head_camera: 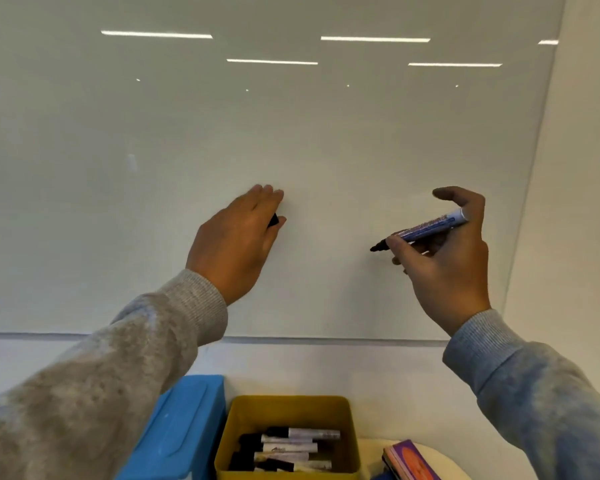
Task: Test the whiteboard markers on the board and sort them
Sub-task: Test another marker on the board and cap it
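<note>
A glossy whiteboard (291, 140) fills most of the view, with no marks visible on it. My right hand (444, 258) holds an uncapped marker (426, 228) between thumb and fingers, its black tip pointing left at the board. My left hand (238, 240) is raised against the board, fingers straight, with a black cap (274, 220) tucked between thumb and fingers. Below, a yellow bin (288, 407) holds several markers (288, 448) with black caps lying flat.
A blue bin (184, 427) stands left of the yellow one, partly behind my left sleeve. At the lower right lies a purple and orange box (413, 462) on a pale round surface. The board's right edge meets a white wall.
</note>
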Demonstrator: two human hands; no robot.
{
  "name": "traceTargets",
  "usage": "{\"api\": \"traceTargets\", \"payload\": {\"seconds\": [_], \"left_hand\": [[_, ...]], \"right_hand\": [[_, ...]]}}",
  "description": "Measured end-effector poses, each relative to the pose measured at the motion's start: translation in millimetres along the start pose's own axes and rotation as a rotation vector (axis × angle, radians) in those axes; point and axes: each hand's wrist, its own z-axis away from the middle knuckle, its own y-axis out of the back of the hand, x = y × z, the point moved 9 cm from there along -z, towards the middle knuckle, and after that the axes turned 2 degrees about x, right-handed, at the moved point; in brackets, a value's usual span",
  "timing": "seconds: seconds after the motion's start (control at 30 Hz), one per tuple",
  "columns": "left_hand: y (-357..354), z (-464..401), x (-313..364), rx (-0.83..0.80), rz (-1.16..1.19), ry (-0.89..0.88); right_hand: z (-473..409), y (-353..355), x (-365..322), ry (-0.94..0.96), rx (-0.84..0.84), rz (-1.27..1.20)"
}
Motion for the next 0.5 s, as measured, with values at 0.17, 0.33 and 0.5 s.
{"api": "traceTargets", "payload": {"seconds": [0.17,0.33,0.5], "left_hand": [[-17,60,-22,-0.109,0.217,0.239],[-55,146,-31,-0.367,0.588,0.521],[-82,223,-2,-0.672,0.847,0.624]], "right_hand": [[52,2,20,-0.19,0.007,-0.157],[115,-2,57,-0.374,-0.043,-0.19],[167,-6,85,-0.537,-0.087,-0.189]]}}
